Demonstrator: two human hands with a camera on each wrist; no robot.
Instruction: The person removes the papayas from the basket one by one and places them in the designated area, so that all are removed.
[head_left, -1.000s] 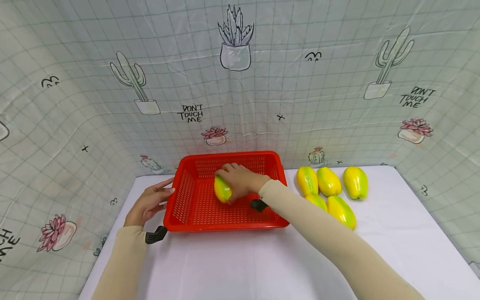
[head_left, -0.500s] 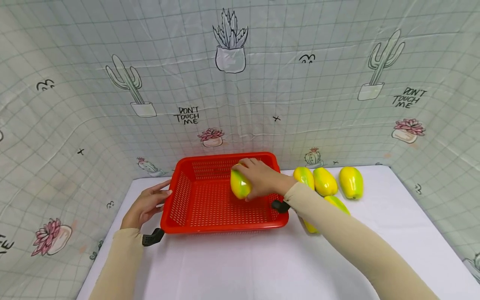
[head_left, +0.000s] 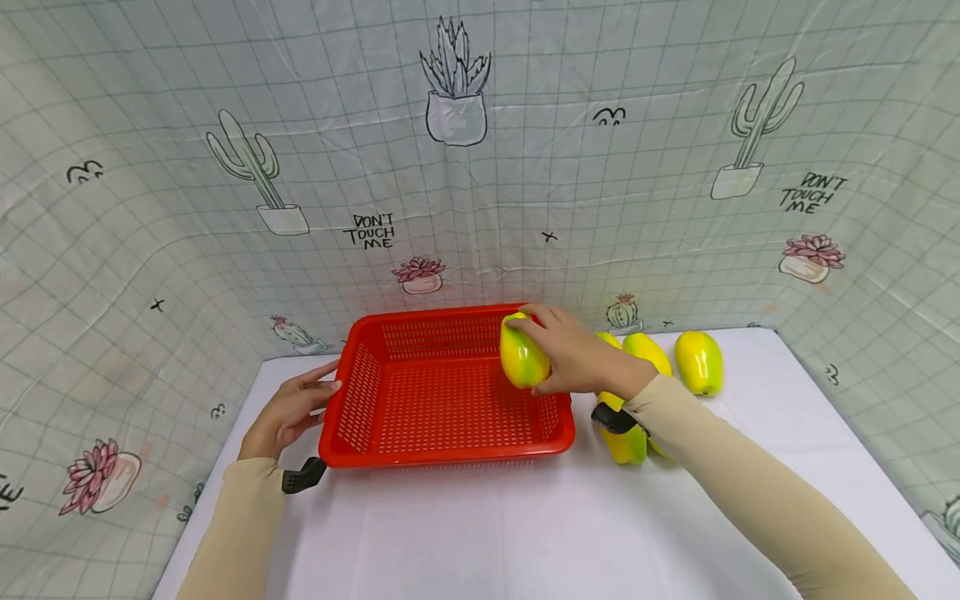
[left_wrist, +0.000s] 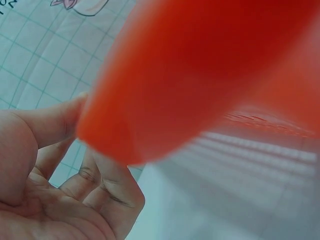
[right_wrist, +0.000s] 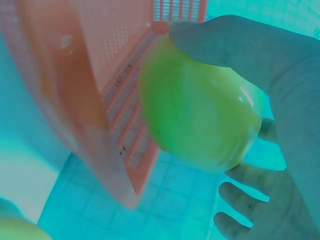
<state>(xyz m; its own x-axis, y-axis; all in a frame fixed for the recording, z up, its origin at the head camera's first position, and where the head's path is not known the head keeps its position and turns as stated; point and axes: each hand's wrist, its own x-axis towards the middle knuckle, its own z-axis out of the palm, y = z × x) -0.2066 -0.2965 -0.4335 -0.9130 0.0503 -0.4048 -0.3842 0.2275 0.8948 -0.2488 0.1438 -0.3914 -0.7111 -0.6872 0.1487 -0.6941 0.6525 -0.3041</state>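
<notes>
A red perforated plastic basket (head_left: 442,458) stands on the table. My left hand (head_left: 288,412) holds its left rim, with the thumb at the edge and the other fingers bent beneath, as the left wrist view shows (left_wrist: 75,200). My right hand (head_left: 577,350) grips a yellow-green papaya (head_left: 522,360), thumb on one side and fingers round the other. This fruit is over the right end of the basket, close to its right wall. In the right wrist view the papaya (right_wrist: 195,105) overlaps the basket's side (right_wrist: 135,175).
Several more papayas lie on the white table (head_left: 465,533) right of the basket, partly hidden by the right forearm; one papaya (head_left: 699,362) sits a little apart. A patterned cloth wall (head_left: 510,192) rises right behind the basket and along both sides.
The right hand has carried the papaya up and to the right, from the middle of the basket to its right end. The left hand stays at the left rim.
</notes>
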